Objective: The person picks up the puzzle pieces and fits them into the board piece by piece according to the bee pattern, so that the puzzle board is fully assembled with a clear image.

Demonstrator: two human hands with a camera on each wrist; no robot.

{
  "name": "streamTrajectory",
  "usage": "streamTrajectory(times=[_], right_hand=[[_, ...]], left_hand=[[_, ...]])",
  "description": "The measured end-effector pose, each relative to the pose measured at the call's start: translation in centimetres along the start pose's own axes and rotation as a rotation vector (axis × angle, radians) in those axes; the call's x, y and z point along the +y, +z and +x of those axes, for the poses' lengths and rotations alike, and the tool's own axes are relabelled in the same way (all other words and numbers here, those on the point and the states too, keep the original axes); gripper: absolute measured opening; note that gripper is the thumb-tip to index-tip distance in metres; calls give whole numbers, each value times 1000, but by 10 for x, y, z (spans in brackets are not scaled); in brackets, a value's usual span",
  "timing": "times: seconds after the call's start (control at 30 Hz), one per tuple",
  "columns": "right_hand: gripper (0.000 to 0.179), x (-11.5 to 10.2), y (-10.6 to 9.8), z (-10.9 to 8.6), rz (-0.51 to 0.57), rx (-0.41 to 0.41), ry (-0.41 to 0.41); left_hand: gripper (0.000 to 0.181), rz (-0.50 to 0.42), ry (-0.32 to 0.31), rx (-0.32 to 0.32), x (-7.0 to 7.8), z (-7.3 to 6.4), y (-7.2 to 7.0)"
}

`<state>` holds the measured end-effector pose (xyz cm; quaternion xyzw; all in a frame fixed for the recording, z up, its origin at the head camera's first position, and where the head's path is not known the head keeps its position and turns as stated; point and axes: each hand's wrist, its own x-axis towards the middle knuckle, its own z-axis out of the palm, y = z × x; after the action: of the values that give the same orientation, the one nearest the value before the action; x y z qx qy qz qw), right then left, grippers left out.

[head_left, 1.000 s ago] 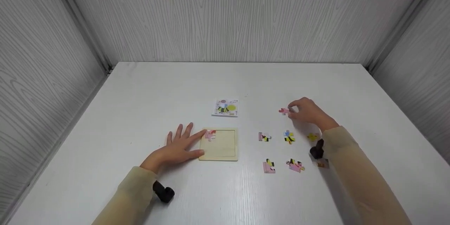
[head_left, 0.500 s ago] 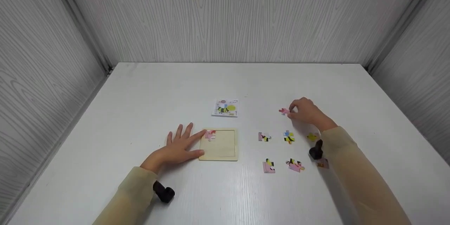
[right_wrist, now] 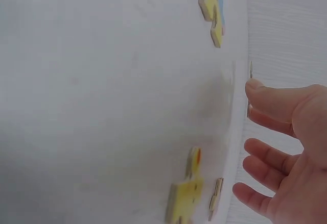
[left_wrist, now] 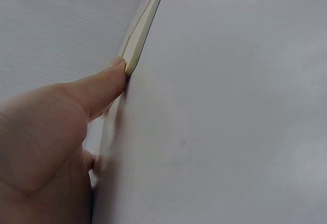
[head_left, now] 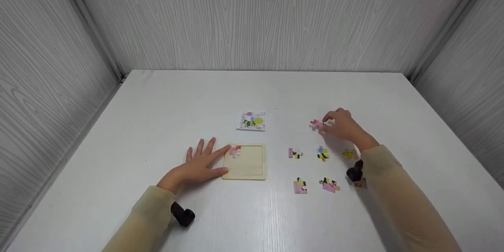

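A shallow wooden puzzle tray (head_left: 244, 178) lies left of centre, with one pink and red puzzle piece (head_left: 235, 151) in its upper left corner. My left hand (head_left: 199, 168) rests at the tray's left side, fingers spread and straight; index fingertip and thumb touch its border. In the left wrist view, the thumb (left_wrist: 104, 86) presses at the tray's edge (left_wrist: 134, 55). My right hand (head_left: 341, 125) pinches another pink puzzle piece (head_left: 316, 124) between thumb and index finger. The right wrist view shows this piece edge-on, mostly covered by the thumb (right_wrist: 268, 97).
Beyond the tray lies a square bee picture card (head_left: 252, 121). Several puzzle pieces are spread right of the tray, among them a blue and yellow one (head_left: 323, 153), a plain yellow one (head_left: 348, 153) and a pink corner one (head_left: 300, 186). The right sleeve partly covers another piece (head_left: 360, 183).
The pink piece pinched by the right hand has shifted slightly left and away and has turned a little. The left hand and the tray have stayed in place.
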<state>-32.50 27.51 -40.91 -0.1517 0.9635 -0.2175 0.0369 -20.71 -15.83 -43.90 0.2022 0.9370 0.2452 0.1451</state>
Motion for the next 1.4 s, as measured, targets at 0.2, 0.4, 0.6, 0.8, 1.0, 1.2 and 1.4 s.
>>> streamTrajectory(times=[0.2, 0.4, 0.6, 0.8, 1.0, 1.2, 1.4], right_hand=[[32, -9, -3, -5, 64, 10, -51], [32, -19, -2, -7, 69, -5, -66], [33, -31, 1, -10, 75, 4, -95], [34, -50, 3, -14, 86, 5, -148], [32, -65, 11, -18, 126, -17, -193], [30, -77, 19, -20, 144, -21, -228], [30, -95, 22, -17, 144, -30, -214]], left_hand=[[69, 11, -2, 3, 0, 0, -1], [69, 10, -12, -6, 1, 1, 0], [70, 8, -19, -11, 1, 1, 0], [70, 1, -24, -13, 1, 1, -1], [70, 5, -7, -9, 1, 1, 1], [70, 12, -5, -7, 1, 2, 2], [70, 14, -5, 0, 1, 1, 0]])
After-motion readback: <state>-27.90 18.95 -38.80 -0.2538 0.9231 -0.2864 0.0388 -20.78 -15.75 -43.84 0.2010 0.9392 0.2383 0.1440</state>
